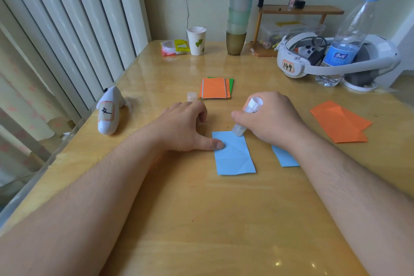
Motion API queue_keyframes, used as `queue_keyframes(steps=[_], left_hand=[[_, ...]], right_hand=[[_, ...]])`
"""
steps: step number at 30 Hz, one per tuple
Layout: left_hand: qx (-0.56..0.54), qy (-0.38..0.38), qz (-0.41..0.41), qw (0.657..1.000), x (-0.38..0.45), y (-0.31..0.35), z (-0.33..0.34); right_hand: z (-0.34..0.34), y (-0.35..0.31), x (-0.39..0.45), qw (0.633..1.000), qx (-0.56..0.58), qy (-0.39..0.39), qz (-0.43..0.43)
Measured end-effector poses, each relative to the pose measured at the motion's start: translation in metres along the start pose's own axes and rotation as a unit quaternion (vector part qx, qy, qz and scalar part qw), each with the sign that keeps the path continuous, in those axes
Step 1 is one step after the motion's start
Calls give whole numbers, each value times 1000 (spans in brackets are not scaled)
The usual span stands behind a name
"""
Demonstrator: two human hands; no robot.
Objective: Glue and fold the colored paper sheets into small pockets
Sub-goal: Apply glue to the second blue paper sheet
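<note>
R hand (266, 119) grips glue stick (246, 116), tip on blue sheet's (234, 157) top edge; L hand (186, 127) curled loosely, thumb pinning sheet to tabletop (201, 219).

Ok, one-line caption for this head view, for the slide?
Right hand presses a glue stick onto a blue paper sheet while the left thumb pins its edge.

The right hand (266, 119) hides most of the glue stick (248, 116), and its wrist covers part of the second blue sheet (285, 157). The stacked cups (240, 6) run off the top edge. The water bottle (347, 38) label is unreadable.
</note>
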State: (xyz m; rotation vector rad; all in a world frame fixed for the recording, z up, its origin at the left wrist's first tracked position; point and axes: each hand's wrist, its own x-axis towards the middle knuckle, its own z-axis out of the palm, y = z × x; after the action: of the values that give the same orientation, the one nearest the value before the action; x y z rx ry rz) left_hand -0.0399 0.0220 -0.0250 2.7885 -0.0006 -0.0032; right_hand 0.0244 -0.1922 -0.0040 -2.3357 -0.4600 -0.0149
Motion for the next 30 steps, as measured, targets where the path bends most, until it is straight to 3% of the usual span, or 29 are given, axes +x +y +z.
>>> queue_keyframes(steps=[8, 14, 21, 30], left_hand=[[2, 2, -2, 1000, 0, 0, 1], [0, 2, -1, 1000, -1, 1, -1], [-8, 3, 5, 1000, 0, -1, 1], [-5, -3, 5, 1000, 1, -3, 1]], right_hand=[[5, 1, -1, 999, 36, -15, -10], [9, -5, 2, 988, 109, 106, -21], [37, -21, -4, 996, 64, 21, -63], [28, -22, -5, 997, -15, 8, -72]])
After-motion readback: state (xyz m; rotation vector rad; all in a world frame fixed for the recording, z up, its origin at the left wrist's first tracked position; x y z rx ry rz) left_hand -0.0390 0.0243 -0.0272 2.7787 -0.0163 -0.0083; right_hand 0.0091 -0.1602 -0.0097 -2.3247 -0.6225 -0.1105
